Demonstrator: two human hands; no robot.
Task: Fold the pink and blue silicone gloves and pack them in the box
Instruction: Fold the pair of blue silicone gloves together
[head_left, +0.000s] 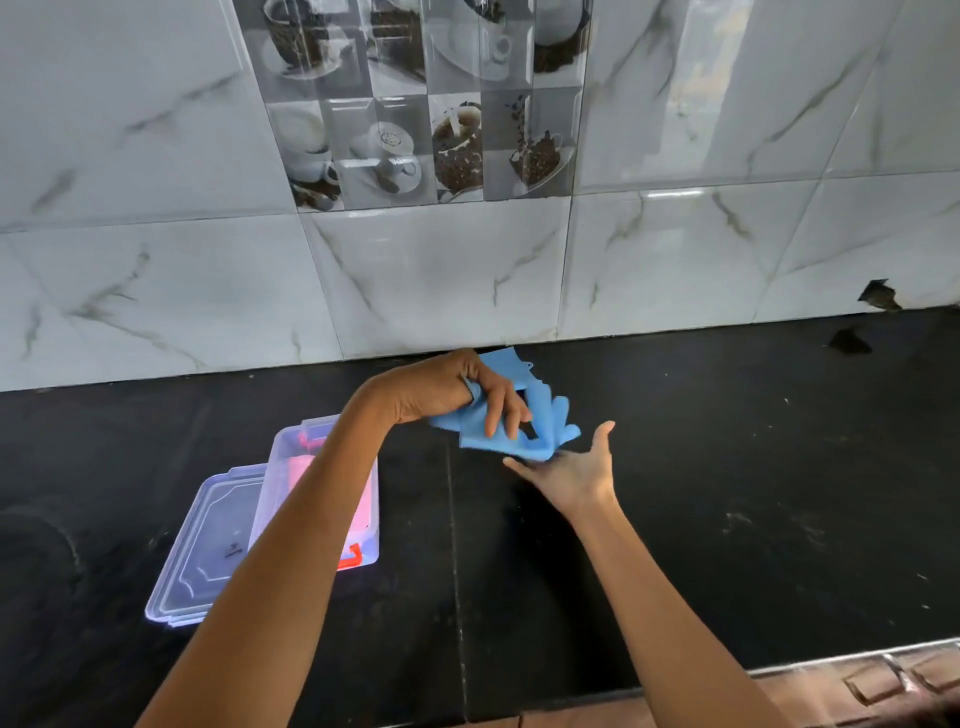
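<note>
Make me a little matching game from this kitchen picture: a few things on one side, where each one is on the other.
Things:
1. blue glove
2. pink glove
3. lid
4. right hand

Places:
A. inside the clear box
B. gripped by the left hand
C. on the counter, left of the box
D. open, just under the blue glove

Pairs: 1-B, 2-A, 3-C, 4-D

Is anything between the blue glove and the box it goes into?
Only the left forearm, crossing over the clear box. The box is open, lid beside it, pink glove already inside. The left hand holds the blue glove.
</note>
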